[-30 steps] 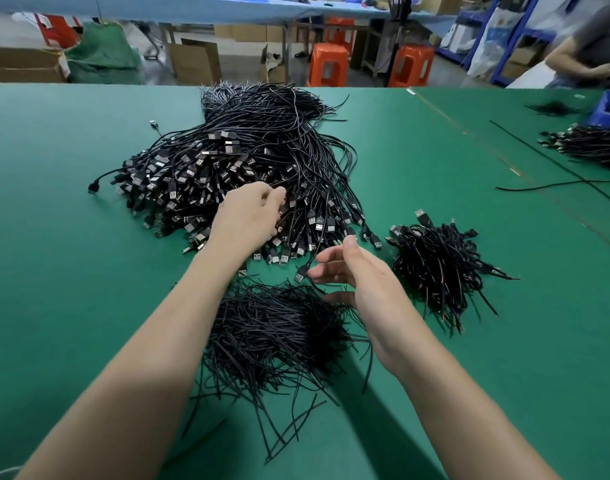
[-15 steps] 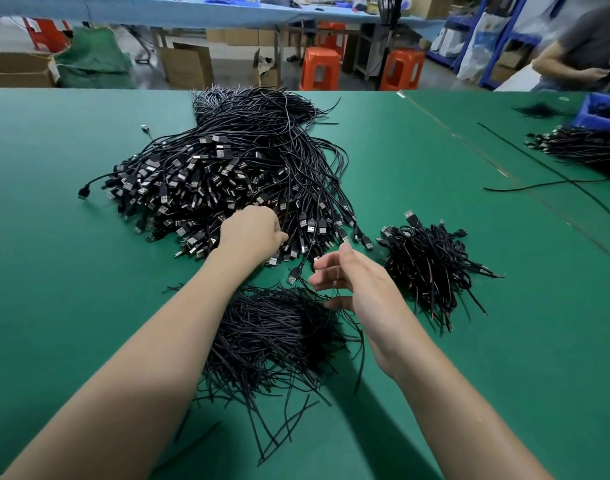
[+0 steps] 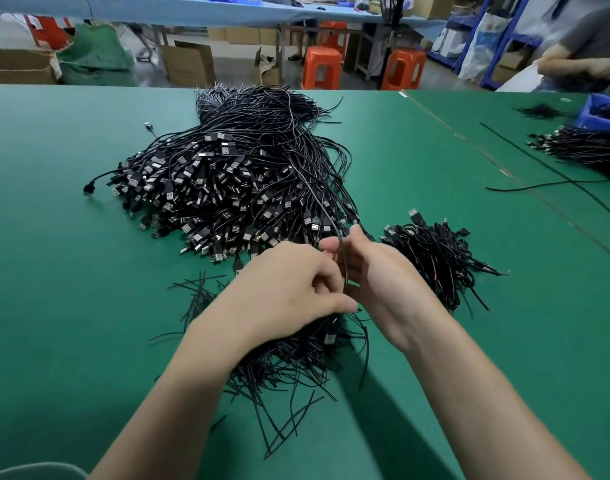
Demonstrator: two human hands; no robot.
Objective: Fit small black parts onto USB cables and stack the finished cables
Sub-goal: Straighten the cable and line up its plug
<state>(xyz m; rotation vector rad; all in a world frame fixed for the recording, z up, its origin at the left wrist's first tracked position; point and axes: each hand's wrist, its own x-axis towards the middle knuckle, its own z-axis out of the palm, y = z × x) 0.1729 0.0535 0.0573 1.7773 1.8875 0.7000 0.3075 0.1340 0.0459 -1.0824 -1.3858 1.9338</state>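
Head view, itemised from the hands outward. Left hand [image 3: 289, 289]: fingers curled, thumb and forefinger pinching one cable [image 3: 343, 268] low down. Right hand [image 3: 379, 271]: fingers half curled about the same cable higher up, I judge to steady it for fitting. Beneath both: heap of black parts [image 3: 289, 365], close for picking. Beyond: unworked cable pile [image 3: 227, 181]. Rightward: finished stack [image 3: 438, 258], near enough for dropping off. All on the green table [image 3: 54, 271].
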